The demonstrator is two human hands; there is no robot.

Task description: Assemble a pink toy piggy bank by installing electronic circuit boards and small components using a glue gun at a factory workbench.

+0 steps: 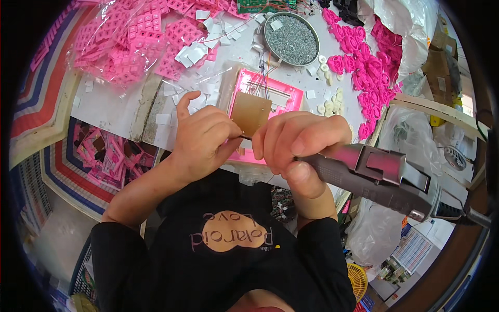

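My right hand is wrapped around a dark electric screwdriver, held almost level, with its cord running off to the right. The thin bit points left, toward the fingertips of my left hand. Those left fingers are pinched together at the bit's tip; whatever is between them is too small to make out. Just beyond both hands lies a pink plastic housing with a brown circuit board on it. Thin wires rise from the board's far side. My right hand hides part of the housing's near right side.
A round tray of small metal screws stands behind the housing. Pink keypads in clear plastic pile up at far left. Pink loop-shaped parts and cream round pieces lie to the right. A bin of pink parts sits lower left.
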